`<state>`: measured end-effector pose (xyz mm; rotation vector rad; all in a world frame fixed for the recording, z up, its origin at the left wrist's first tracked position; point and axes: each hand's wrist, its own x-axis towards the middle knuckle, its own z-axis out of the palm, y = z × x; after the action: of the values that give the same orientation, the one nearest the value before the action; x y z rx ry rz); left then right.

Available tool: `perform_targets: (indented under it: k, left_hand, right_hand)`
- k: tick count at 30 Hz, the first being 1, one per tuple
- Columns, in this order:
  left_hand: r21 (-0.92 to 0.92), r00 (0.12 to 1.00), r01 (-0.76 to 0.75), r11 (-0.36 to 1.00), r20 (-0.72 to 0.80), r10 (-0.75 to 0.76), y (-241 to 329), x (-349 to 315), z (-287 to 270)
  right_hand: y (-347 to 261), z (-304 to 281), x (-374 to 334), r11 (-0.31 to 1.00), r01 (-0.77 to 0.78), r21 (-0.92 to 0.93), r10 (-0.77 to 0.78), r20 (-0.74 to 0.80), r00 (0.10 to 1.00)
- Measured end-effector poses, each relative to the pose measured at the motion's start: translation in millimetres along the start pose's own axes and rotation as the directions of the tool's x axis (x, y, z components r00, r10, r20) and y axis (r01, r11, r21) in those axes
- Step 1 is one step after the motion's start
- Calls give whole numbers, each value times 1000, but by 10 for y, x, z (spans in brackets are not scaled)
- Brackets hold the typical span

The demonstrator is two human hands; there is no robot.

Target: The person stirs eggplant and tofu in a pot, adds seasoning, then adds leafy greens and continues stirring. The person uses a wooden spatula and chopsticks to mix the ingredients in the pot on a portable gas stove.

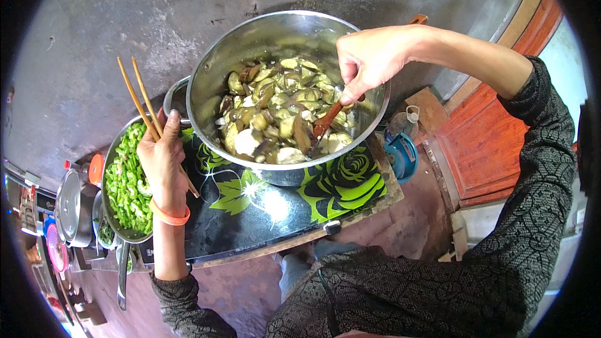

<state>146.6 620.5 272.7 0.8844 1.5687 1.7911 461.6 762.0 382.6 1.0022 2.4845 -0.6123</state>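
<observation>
A large steel pot (216, 56) stands on a glass-topped stove (250, 225) with a green flower pattern. Sliced eggplant (275, 103) and some paler pieces lie inside it. My right hand (372, 59) is closed round a brown wooden spatula (327, 119), its lower end among the slices and its handle tip beyond my wrist. At the pot's left loop handle (176, 92) is my left hand (161, 156), closed with a pair of wooden chopsticks (134, 91) in it. Its fingers are mostly hidden, so whether they grip the loop too I cannot tell.
Left of the stove, a long-handled pan (122, 269) holds chopped green vegetables (124, 181). Beside it stand a steel pot with a lid (75, 206) and an orange-red cap (96, 169). A blue container (402, 156) and a reddish wooden door (488, 144) are on the right.
</observation>
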Motion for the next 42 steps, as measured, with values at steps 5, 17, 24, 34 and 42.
perform_targets:
  k: [5,17,24,34,42]
  left_hand:
    - [-16,997,-18,1000,-74,16,39,-31,3]
    - [108,996,-49,993,-67,56,143,-99,-56]
    - [85,998,-22,996,-50,26,130,-43,-13]
    - [20,999,-30,999,-17,31,82,7,-22]
    - [16,999,1,1000,-46,-1,113,-17,17]
  right_hand:
    - [117,-155,-48,991,-27,132,47,-156,987]
    - [-93,-437,602,307,-363,-880,-792,-447,415]
    - [-275,-271,1557,313,35,-949,-895,-283,346]
    - [-267,-376,1094,301,317,-899,-813,-68,579]
    - [-142,-609,158,391,-224,-893,-604,-432,669]
